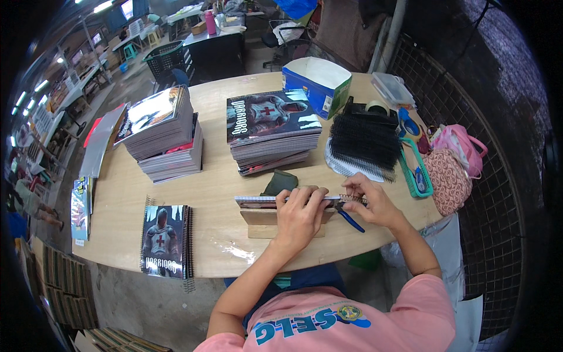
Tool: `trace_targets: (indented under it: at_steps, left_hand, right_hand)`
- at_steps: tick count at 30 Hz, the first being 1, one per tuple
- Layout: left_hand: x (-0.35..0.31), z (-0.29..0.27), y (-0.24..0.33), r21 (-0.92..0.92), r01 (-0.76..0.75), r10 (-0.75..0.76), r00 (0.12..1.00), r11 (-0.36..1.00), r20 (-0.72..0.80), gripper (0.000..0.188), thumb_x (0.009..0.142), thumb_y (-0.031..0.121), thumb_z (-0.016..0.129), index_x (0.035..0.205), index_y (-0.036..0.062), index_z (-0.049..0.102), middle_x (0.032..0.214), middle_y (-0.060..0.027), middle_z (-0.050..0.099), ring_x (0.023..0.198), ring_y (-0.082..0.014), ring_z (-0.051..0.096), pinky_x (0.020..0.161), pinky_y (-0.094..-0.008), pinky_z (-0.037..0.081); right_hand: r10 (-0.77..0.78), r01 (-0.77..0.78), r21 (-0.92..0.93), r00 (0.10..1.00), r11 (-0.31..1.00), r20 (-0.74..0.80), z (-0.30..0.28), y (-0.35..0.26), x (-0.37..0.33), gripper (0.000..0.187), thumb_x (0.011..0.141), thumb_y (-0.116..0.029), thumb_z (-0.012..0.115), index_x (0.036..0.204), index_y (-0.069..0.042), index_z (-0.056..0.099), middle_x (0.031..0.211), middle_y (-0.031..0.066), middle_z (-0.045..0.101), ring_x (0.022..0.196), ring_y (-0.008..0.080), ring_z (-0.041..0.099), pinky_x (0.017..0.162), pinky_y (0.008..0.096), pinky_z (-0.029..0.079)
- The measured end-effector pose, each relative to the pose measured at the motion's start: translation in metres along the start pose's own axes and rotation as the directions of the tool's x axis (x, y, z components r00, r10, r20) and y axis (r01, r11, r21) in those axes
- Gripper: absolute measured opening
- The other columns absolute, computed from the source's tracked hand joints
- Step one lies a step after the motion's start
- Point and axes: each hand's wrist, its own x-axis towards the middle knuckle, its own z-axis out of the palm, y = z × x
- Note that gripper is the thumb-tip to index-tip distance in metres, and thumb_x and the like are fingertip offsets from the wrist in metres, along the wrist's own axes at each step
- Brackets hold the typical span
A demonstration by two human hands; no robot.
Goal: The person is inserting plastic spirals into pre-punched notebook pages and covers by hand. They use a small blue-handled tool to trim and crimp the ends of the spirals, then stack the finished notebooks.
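Observation:
My left hand is closed over the upper edge of a book that stands on edge against a wooden stand near the table's front. At the book's right end, my right hand pinches a spiral binding coil between thumb and fingers. Beneath that hand lies a pair of pliers with blue handles, its jaws toward the book. A dark green cloth-like piece rests just behind the book. Spiral-bound books with an armoured figure on the cover are piled to the left.
Tall book stacks stand behind, at left and centre. A blue box is at the back. Many black coils lie at right, beside a green basket and a patterned pouch. A wire mesh borders the right.

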Motion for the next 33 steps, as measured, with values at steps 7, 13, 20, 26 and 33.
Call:
trace_targets:
  at_steps: [7, 13, 20, 26, 33]
  left_hand:
    - [-0.002, 0.001, -0.002, 0.002, -0.044, 0.044, 0.999, 0.999, 0.002, 0.015, 0.079, 0.011, 0.070, 0.092, 0.0107, 0.063, 0.087, -0.0022, 0.060, 0.081, -0.0205, 0.059, 0.078, -0.0361, 0.037]
    - [-0.005, -0.001, 0.004, -0.072, -0.053, 0.059, 0.995, 0.996, 0.075, 0.022, 0.079, 0.020, 0.070, 0.099, 0.0159, 0.064, 0.094, -0.0013, 0.059, 0.085, -0.0206, 0.057, 0.079, -0.0375, 0.037]
    - [-0.008, 0.002, 0.012, 0.075, -0.107, 0.098, 0.989, 0.991, 0.114, 0.019, 0.081, 0.028, 0.068, 0.098, 0.0215, 0.066, 0.091, -0.0001, 0.056, 0.082, -0.0188, 0.054, 0.079, -0.0417, 0.035]
    - [-0.011, 0.005, 0.008, 0.059, -0.114, 0.106, 0.987, 0.992, 0.118, 0.018, 0.081, 0.032, 0.068, 0.091, 0.0178, 0.065, 0.098, -0.0006, 0.059, 0.087, -0.0198, 0.056, 0.084, -0.0428, 0.035]
    - [-0.011, -0.025, -0.008, 0.131, 0.036, -0.041, 0.999, 0.991, 0.037, 0.017, 0.078, 0.025, 0.071, 0.091, 0.0154, 0.065, 0.095, -0.0007, 0.059, 0.087, -0.0204, 0.056, 0.087, -0.0422, 0.032]
  right_hand:
    - [0.060, -0.054, -0.176, 0.998, 0.983, 0.028, 0.007, -0.017, 0.004, 0.024, 0.084, -0.012, 0.065, 0.106, -0.003, 0.061, 0.099, 0.0156, 0.061, 0.089, 0.0320, 0.060, 0.077, 0.0376, 0.048]
    - [-0.317, 0.342, -0.347, 0.940, 0.873, 0.130, 0.002, 0.000, 0.020, 0.038, 0.082, -0.021, 0.068, 0.115, -0.003, 0.062, 0.113, 0.0169, 0.062, 0.100, 0.0357, 0.059, 0.089, 0.0396, 0.047]
    - [0.210, -0.039, -0.315, 0.822, 0.948, 0.530, 0.059, 0.036, 0.099, 0.059, 0.077, -0.022, 0.072, 0.131, -0.009, 0.054, 0.126, 0.0271, 0.053, 0.121, 0.0411, 0.050, 0.096, 0.0464, 0.044]
    - [0.171, 0.222, -0.551, 0.802, 0.805, 0.573, 0.111, 0.046, 0.117, 0.060, 0.082, -0.024, 0.065, 0.138, -0.038, 0.049, 0.120, 0.0280, 0.044, 0.105, 0.0453, 0.051, 0.094, 0.0495, 0.043]
    - [0.066, -0.254, 0.351, 0.881, 0.901, 0.468, -0.010, 0.030, 0.063, 0.070, 0.083, -0.046, 0.062, 0.139, -0.006, 0.047, 0.125, 0.0215, 0.051, 0.118, 0.0314, 0.050, 0.104, 0.0364, 0.034]
